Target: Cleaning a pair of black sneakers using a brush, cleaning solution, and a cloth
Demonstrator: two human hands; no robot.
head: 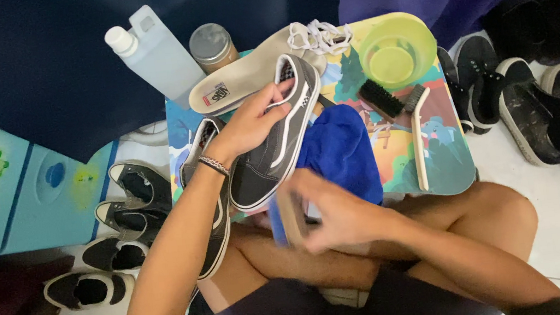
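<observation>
The left hand (256, 121) grips a grey shoe (276, 136) over the small table (451, 158), at its 9 o'clock edge. The blurred right hand (340, 214) clasps a brush (292, 216) just below the toe. Scrubbing appears underway; next calls for firm strokes.

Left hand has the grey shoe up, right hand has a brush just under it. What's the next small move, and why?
Probably bring the brush up to the toe of the grey shoe. The left hand grips the shoe at its opening, toe tilted toward the person, and the right hand, blurred, holds the brush just below the toe, apparently not touching it. The blue cloth lies underneath.
</observation>
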